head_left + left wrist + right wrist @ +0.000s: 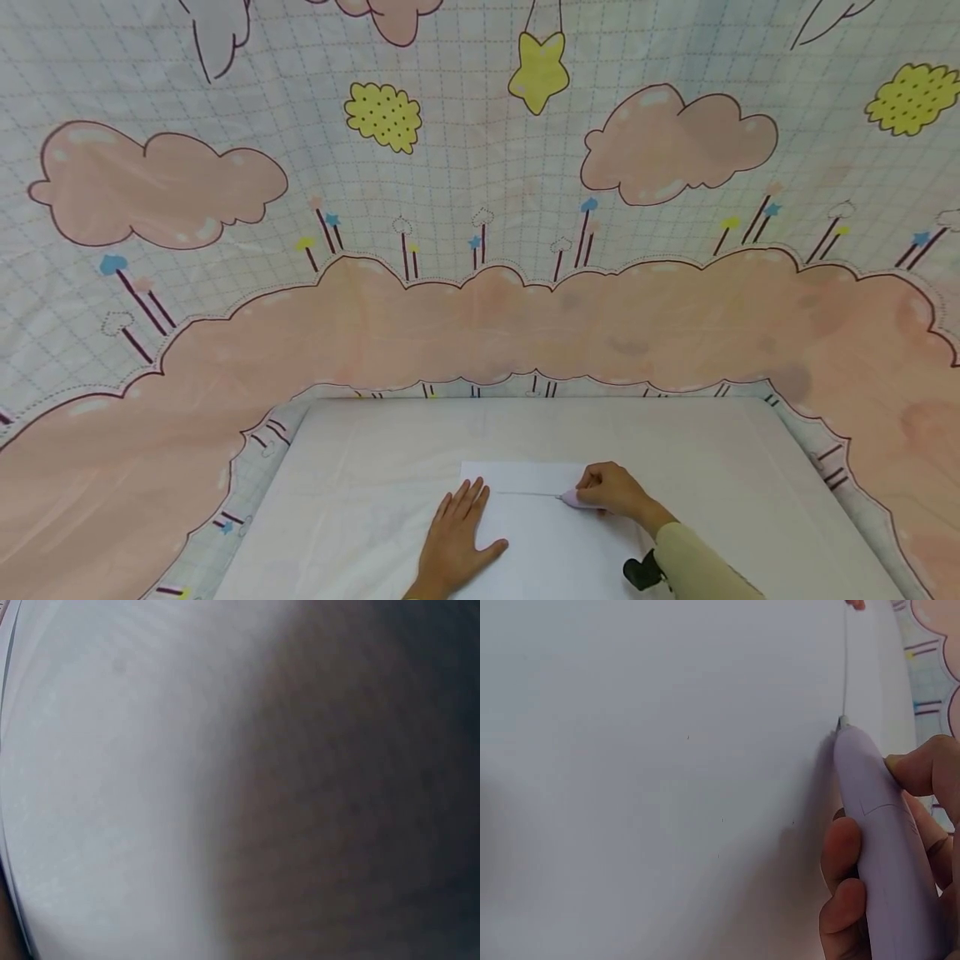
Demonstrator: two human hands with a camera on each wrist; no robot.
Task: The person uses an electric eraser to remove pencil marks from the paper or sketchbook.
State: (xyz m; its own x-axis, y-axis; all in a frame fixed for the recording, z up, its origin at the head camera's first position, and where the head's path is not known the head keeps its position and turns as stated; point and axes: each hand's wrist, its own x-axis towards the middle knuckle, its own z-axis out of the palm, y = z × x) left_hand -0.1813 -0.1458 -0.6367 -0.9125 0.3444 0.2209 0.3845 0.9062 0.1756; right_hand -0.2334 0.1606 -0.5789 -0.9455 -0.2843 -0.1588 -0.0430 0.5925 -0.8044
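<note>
A white sheet of paper (547,533) lies on a white table (360,467) near its front edge. My left hand (457,533) rests flat on the sheet's left side, fingers straight and spread. My right hand (611,487) grips a pale purple pen-shaped tool (881,840) whose tip touches the paper (667,772). A thin straight line (525,493) runs across the sheet from the tip toward the left hand; it shows as a grey line (845,660) in the right wrist view. The left wrist view is a blur of white surface and dark shadow.
A cartoon cloth (480,317) with pink clouds, yellow shapes and a star drapes behind and around the table. A black wrist-camera mount (643,573) sits on my right forearm. Bare table surface lies beyond and beside the sheet.
</note>
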